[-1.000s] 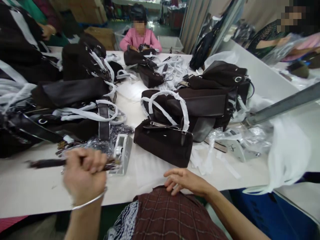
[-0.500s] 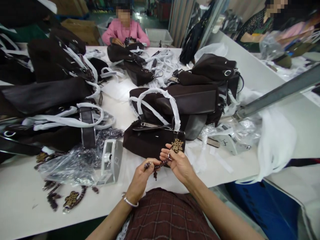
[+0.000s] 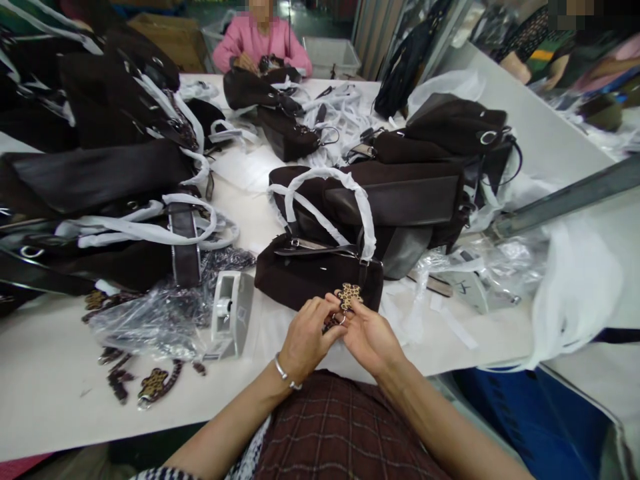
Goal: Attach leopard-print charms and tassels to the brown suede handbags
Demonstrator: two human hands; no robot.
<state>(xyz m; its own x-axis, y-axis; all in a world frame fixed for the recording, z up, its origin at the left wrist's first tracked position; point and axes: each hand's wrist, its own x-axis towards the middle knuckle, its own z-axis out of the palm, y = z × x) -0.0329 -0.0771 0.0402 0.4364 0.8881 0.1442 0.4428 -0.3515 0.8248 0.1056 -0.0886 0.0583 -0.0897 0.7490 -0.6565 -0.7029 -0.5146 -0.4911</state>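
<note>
Both my hands meet in front of a dark brown handbag (image 3: pixel 310 277) whose handles (image 3: pixel 367 207) are wrapped in white. My right hand (image 3: pixel 367 333) holds a leopard-print bag charm (image 3: pixel 350 295) with a metal ring by its lower edge. Pinched close to that ring, my left hand (image 3: pixel 307 333) grips the charm's dark beaded strap (image 3: pixel 330 323), mostly hidden by the fingers. The charm sits just in front of the bag's right end. Another leopard-print charm (image 3: pixel 153 383) with a beaded strap lies on the table at the left.
A grey tape dispenser (image 3: pixel 233 313) stands beside crumpled clear plastic (image 3: pixel 155 327). More dark bags (image 3: pixel 100 173) are piled at left and behind. White plastic (image 3: pixel 575 287) hangs near a metal bar (image 3: pixel 570 197) at right. A person in pink (image 3: pixel 263 43) sits across the table.
My left hand has moved right and up to meet my right hand, and its fingers now cover most of the beaded strap. The camera view has shifted slightly.
</note>
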